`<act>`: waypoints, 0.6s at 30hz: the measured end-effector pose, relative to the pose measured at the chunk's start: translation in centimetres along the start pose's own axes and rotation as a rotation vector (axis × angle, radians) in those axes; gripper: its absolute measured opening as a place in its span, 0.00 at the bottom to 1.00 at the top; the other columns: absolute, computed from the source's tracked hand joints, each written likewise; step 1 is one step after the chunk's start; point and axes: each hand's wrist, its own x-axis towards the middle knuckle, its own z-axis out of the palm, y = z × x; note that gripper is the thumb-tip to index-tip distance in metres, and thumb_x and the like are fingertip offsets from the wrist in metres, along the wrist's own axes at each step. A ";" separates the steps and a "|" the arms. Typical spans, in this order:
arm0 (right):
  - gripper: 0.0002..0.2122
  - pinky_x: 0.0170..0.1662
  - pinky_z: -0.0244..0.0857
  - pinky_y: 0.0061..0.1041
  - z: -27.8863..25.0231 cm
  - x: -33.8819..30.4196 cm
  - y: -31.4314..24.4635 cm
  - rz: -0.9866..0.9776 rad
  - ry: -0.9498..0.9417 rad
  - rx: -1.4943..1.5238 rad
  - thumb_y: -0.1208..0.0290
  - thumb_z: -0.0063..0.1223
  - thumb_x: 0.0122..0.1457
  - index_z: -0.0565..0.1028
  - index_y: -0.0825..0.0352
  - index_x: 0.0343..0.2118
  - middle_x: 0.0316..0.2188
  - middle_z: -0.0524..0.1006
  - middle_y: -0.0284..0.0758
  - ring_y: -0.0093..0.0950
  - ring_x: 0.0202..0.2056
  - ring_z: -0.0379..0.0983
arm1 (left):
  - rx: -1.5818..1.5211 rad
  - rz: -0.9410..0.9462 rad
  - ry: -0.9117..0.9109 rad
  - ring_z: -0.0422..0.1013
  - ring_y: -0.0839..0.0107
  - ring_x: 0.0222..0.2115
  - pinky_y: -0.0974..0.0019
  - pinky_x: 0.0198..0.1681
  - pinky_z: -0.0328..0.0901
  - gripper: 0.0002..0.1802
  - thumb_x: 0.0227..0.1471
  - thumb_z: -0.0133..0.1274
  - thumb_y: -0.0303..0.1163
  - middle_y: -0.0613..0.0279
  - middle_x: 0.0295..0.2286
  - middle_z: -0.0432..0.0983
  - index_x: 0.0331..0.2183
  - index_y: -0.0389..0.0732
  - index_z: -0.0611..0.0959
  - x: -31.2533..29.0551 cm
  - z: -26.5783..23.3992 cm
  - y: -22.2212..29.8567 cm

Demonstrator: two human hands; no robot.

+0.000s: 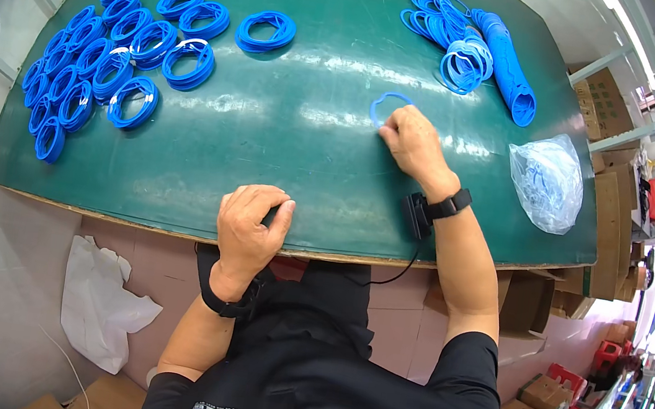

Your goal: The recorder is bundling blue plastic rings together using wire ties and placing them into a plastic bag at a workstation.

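My right hand [416,143] is closed on a thin blue ring [393,97], whose far curve shows past my fingertips above the green tabletop. By the table's front edge rests my left hand [251,225], its thumb apart from its loosely bent fingers and nothing in it. Several bundles of blue rings [129,121] lie in rows at the left. One more blue bundle [263,48] sits apart, nearer the middle. At the far right are a heap of loose blue rings [432,22] and a long blue roll of rings [503,61], with a looser blue coil [466,62] against it.
A crumpled clear plastic bag [548,182] lies on the right side of the green table [300,162]. Cardboard boxes [614,222] stand beyond the right edge. A white plastic sheet [102,305] is on the floor at left. A cable runs from my right wrist strap.
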 end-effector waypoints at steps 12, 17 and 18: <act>0.14 0.56 0.76 0.42 -1.7 -4.4 -6.1 -0.184 0.114 0.073 0.73 0.72 0.60 0.85 0.68 0.49 0.51 0.83 0.44 0.48 0.54 0.80 | 0.070 0.072 -0.093 0.81 0.59 0.45 0.54 0.51 0.69 0.13 0.55 0.73 0.32 0.64 0.43 0.88 0.43 0.45 0.91 0.1 -0.3 0.3; 0.14 0.55 0.76 0.42 -0.9 -5.6 -8.4 -0.270 0.079 0.036 0.73 0.73 0.60 0.84 0.69 0.47 0.49 0.83 0.42 0.46 0.52 0.80 | 0.122 0.149 -0.208 0.79 0.58 0.52 0.52 0.58 0.67 0.25 0.54 0.75 0.40 0.63 0.50 0.87 0.52 0.46 0.92 0.3 -0.7 0.5; 0.12 0.53 0.76 0.42 -1.1 -5.7 -8.9 -0.250 0.038 0.022 0.73 0.73 0.60 0.84 0.68 0.45 0.47 0.82 0.42 0.46 0.50 0.80 | 0.122 0.149 -0.208 0.79 0.58 0.52 0.52 0.58 0.67 0.25 0.54 0.75 0.40 0.63 0.50 0.87 0.52 0.46 0.92 0.3 -0.8 0.6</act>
